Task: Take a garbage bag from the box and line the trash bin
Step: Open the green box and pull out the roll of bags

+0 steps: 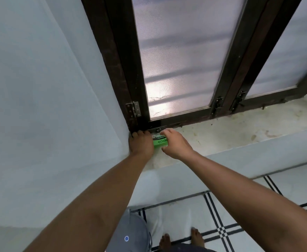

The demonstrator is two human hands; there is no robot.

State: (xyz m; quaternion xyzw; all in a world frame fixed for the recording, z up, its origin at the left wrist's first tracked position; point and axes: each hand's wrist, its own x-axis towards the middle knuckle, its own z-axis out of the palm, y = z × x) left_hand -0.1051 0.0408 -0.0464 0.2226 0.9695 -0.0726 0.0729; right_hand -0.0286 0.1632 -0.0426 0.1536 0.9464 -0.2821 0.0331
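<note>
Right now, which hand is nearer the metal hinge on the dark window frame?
Left. The left hand sits just below the metal hinge, gripping the small green cardboard box; the right hand holds the box's far side, further from the hinge.

window: frosted panes [180, 57] in a dark brown frame [123, 57], metal hinge [135, 109] low on the left
sill: pale stained ledge [240, 131] under the frame
wall: light blue [39, 88], left of the window
floor: white tiles [181, 211] with black stripes
</note>
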